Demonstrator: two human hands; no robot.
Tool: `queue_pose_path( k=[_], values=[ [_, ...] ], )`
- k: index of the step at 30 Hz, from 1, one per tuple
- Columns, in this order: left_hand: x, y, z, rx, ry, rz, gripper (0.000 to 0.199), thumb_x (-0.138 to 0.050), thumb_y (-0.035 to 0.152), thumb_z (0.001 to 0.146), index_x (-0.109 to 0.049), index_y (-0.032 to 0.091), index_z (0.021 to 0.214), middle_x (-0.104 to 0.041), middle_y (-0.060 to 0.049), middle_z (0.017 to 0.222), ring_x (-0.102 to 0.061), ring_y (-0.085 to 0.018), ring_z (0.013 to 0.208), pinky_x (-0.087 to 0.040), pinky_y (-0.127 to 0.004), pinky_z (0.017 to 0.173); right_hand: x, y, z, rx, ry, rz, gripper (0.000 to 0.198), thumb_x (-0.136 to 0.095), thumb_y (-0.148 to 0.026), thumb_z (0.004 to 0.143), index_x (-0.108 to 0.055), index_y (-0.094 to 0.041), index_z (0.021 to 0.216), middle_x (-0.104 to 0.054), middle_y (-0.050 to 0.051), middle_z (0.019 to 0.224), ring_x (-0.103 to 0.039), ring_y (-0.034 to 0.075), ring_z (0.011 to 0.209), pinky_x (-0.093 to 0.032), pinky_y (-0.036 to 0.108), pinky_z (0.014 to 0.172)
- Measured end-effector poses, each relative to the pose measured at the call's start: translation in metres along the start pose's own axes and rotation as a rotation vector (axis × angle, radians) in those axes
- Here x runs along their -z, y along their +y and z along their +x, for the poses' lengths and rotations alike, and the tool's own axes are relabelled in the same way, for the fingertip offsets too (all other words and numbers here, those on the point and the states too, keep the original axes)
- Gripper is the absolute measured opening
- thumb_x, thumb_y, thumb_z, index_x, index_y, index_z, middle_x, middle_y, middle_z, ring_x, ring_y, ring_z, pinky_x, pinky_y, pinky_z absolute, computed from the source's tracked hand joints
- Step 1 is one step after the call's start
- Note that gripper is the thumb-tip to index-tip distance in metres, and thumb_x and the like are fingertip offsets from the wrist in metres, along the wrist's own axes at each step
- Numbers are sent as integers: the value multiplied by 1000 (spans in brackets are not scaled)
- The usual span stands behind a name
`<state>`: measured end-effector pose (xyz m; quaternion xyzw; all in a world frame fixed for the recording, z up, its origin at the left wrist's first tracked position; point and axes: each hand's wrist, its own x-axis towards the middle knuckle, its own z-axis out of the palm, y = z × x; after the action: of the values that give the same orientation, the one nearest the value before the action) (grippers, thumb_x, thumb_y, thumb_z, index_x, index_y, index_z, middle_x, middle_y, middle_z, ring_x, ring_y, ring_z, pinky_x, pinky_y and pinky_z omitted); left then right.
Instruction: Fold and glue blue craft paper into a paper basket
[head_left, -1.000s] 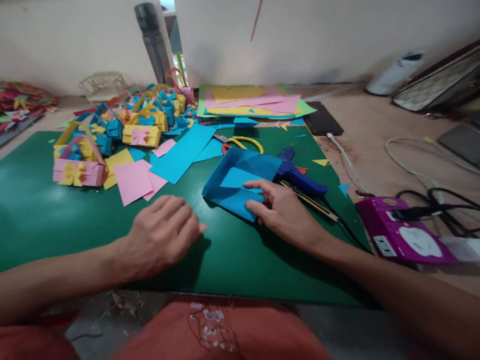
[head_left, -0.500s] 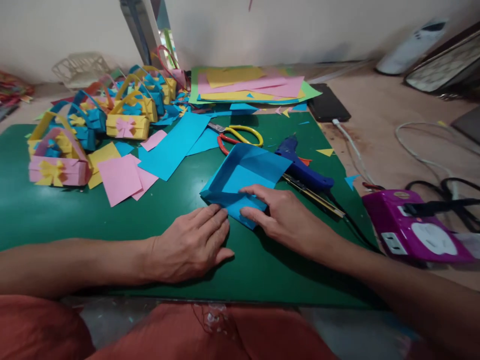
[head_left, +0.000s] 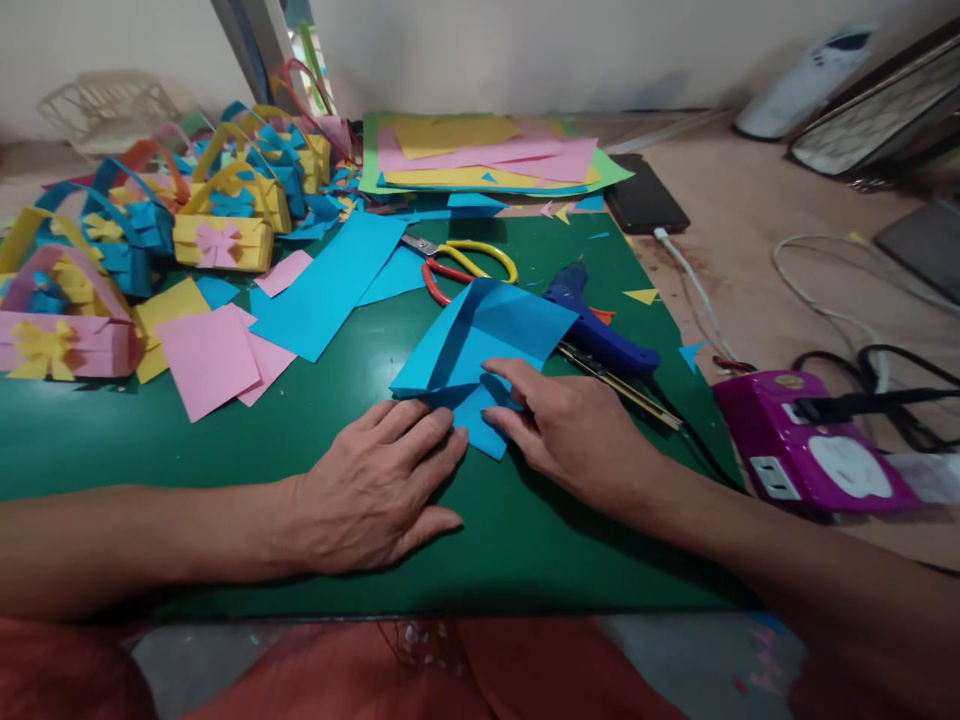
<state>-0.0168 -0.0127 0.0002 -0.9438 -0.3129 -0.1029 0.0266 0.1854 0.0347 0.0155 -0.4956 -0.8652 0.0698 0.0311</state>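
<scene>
A folded piece of blue paper (head_left: 487,335) lies on the green board, with creased side flaps partly raised. My left hand (head_left: 382,485) rests on the board with its fingers stretched out, their tips pressing the paper's near left edge. The thumb stands a little apart and touches only the board. My right hand (head_left: 570,430) holds the paper's near right part, index finger on top and thumb lower down at the flap; its other fingers curl out of sight. Just beyond the paper lie scissors (head_left: 480,262) with red and yellow handles. A blue glue gun (head_left: 600,325) lies to its right.
Several small paper baskets (head_left: 225,240) with bows crowd the left. Pink sheets (head_left: 208,362) and blue sheets (head_left: 334,285) lie nearer. A coloured paper stack (head_left: 487,155), a phone (head_left: 646,195), a cutter (head_left: 622,385) and a purple power strip (head_left: 814,440) with cords surround the board.
The view has shifted slightly, so the baskets sit further left. The raised left side of the blue paper looks flatter. My left fingers have spread a little and slid right along its near edge.
</scene>
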Motion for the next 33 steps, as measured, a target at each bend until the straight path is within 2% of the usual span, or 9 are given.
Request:
queue_pose_path(
  k=[4, 8, 11, 13, 18, 22, 27, 33],
  values=[
    [0, 0, 2, 11, -38, 2, 54, -35, 54, 87, -45, 15, 124, -50, -14, 114, -48, -29, 96, -44, -44, 79, 1, 2, -2, 71, 106, -81, 37, -56, -30, 82, -54, -13, 114, -69, 6, 76, -62, 21, 63, -34, 27, 50],
    [0, 0, 2, 17, -41, 4, 55, -34, 55, 87, -45, 15, 123, -49, -15, 115, -47, -29, 96, -44, -43, 78, 11, 2, -12, 297, 293, -235, 21, -46, -24, 88, -62, -12, 90, -67, 9, 83, -61, 20, 74, -34, 27, 50],
    [-1, 0, 2, 22, -27, -7, 56, -35, 55, 86, -46, 13, 122, -50, -15, 114, -47, -29, 96, -43, -43, 79, 15, -1, -23, 492, 248, -259, 21, -44, -15, 86, -62, -14, 78, -65, 7, 75, -59, 18, 69, -36, 27, 51],
    [-2, 0, 2, 28, -18, -17, 56, -36, 53, 86, -46, 11, 121, -50, -15, 114, -47, -29, 97, -44, -43, 80, 13, -5, -31, 554, 197, -299, 19, -44, -10, 82, -62, -13, 77, -64, 7, 70, -57, 18, 63, -34, 27, 48],
    [-3, 0, 1, 38, 9, -28, 54, -39, 51, 87, -49, 8, 117, -52, -15, 114, -48, -28, 98, -44, -41, 80, 3, -12, -39, 614, 224, -471, 20, -43, -3, 74, -62, -9, 77, -61, 10, 65, -55, 19, 57, -32, 27, 43],
    [-2, 0, 0, 42, 23, -34, 51, -40, 49, 87, -50, 8, 115, -53, -15, 113, -49, -27, 98, -45, -40, 80, 1, -12, -39, 615, 252, -503, 21, -42, -4, 76, -62, -9, 77, -61, 10, 64, -54, 19, 57, -32, 27, 42],
    [-2, -1, 1, 35, 27, -40, 50, -41, 48, 87, -49, 8, 116, -53, -15, 113, -50, -27, 98, -45, -40, 81, 4, -9, -39, 610, 202, -471, 22, -43, -3, 75, -63, -9, 81, -62, 11, 67, -54, 19, 60, -33, 28, 43],
    [-1, -2, 0, 52, 19, -65, 48, -41, 45, 87, -48, 10, 119, -52, -16, 114, -50, -29, 99, -46, -42, 80, 2, -12, -38, 610, 220, -542, 26, -38, -7, 82, -64, -9, 83, -61, 11, 66, -51, 19, 58, -29, 29, 43]
  ],
)
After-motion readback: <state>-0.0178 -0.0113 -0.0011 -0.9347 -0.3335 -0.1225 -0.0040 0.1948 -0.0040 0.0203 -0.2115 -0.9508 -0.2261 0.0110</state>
